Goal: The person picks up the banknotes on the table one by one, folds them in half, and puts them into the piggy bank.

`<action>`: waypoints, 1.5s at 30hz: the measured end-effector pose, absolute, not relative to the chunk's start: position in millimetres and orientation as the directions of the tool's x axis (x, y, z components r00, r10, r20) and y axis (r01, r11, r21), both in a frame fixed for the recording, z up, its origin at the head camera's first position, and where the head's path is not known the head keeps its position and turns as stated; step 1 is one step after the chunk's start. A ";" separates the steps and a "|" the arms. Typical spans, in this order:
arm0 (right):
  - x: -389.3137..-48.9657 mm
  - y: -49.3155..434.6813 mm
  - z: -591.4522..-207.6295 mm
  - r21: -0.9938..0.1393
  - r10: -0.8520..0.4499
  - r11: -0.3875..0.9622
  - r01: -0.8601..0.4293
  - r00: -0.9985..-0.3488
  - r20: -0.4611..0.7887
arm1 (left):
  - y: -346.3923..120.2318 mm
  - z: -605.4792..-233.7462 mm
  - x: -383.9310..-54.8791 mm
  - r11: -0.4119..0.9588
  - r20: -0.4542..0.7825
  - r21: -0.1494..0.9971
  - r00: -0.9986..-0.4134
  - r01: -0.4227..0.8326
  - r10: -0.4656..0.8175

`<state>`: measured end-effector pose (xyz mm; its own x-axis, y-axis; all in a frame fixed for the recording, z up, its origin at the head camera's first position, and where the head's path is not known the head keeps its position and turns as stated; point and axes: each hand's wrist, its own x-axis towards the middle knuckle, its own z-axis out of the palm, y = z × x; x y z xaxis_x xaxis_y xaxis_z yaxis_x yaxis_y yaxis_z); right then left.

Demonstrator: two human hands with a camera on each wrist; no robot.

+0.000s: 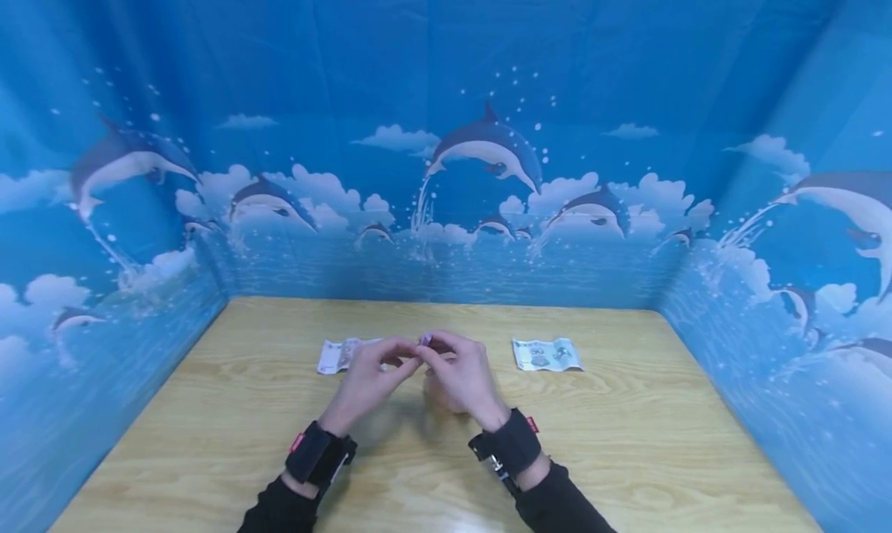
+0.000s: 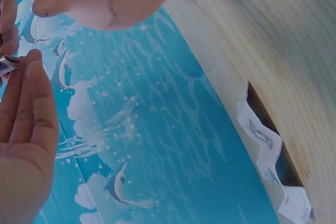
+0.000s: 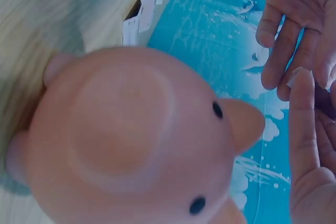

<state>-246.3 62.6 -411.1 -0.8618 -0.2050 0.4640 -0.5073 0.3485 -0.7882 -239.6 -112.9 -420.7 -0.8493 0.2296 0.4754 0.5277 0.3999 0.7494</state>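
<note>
Purple folded paper banknote, frame centre, pinched by left hand and right hand; smooth, round pink piggy bank just below.

We've got pink all over this piggy bank, black eyes popping! Purple on the folded note, pale lilac on the left-hand note, pale green on the right-hand note; yellowish wood grain across our table, and grey-and-white dolphins patterning that blue curtain!
</note>
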 end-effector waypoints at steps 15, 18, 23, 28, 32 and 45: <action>-249.4 86.2 -401.2 -0.834 -0.151 0.328 -0.444 -0.896 0.417 | -85.3 -414.2 -248.9 0.355 0.485 0.777 -0.853 0.521 0.191; -250.1 88.4 -401.3 -0.844 -0.145 0.313 -0.436 -0.900 0.412 | -83.7 -414.5 -249.2 0.346 0.486 0.778 -0.851 0.525 0.198; -247.5 89.8 -397.6 -0.853 -0.154 0.320 -0.412 -0.911 0.383 | -82.3 -418.3 -248.4 0.345 0.482 0.777 -0.850 0.527 0.215; -244.0 91.8 -391.9 -0.854 -0.173 0.342 -0.393 -0.919 0.354 | -80.2 -422.3 -247.2 0.343 0.492 0.770 -0.843 0.538 0.216; -251.2 96.9 -400.0 -0.837 -0.182 0.354 -0.416 -0.909 0.375 | -78.4 -423.6 -246.9 0.343 0.489 0.770 -0.843 0.537 0.222; -257.1 110.4 -394.9 -0.806 -0.177 0.416 -0.421 -0.907 0.382 | -73.9 -428.5 -245.3 0.362 0.476 0.749 -0.831 0.554 0.287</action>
